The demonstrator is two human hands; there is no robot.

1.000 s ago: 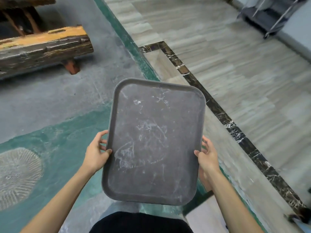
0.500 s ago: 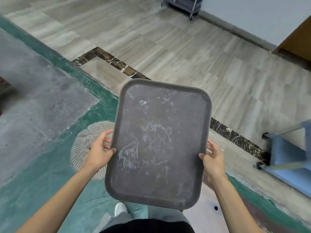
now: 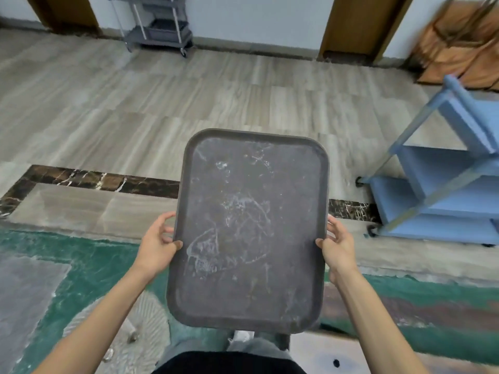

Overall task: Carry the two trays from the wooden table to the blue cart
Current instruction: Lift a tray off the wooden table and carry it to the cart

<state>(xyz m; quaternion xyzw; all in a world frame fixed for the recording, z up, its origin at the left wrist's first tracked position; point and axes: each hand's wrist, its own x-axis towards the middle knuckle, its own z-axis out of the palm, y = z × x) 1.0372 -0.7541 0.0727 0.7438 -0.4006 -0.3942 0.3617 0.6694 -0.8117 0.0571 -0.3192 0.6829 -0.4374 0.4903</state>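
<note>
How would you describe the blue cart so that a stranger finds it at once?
Look along the dark marble strip in the floor to the right edge of the view. There stands the blue cart with open shelves on small wheels; the other cart, by the far wall, is grey.

Single head view, looks forward and down from chest height; tray (image 3: 248, 228) close below, floor (image 3: 135, 109) and far wall (image 3: 256, 17) ahead.

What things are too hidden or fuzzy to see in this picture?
1. Head view: whether a second tray lies under the scratched dark grey tray; the top one hides it.
2. Head view: fingers of the left hand and right hand curl under the rim.
3. Head view: the blue three-shelf cart is cut off by the right edge and blurred.
4. Head view: the grey cart is cut off at the top.
</note>
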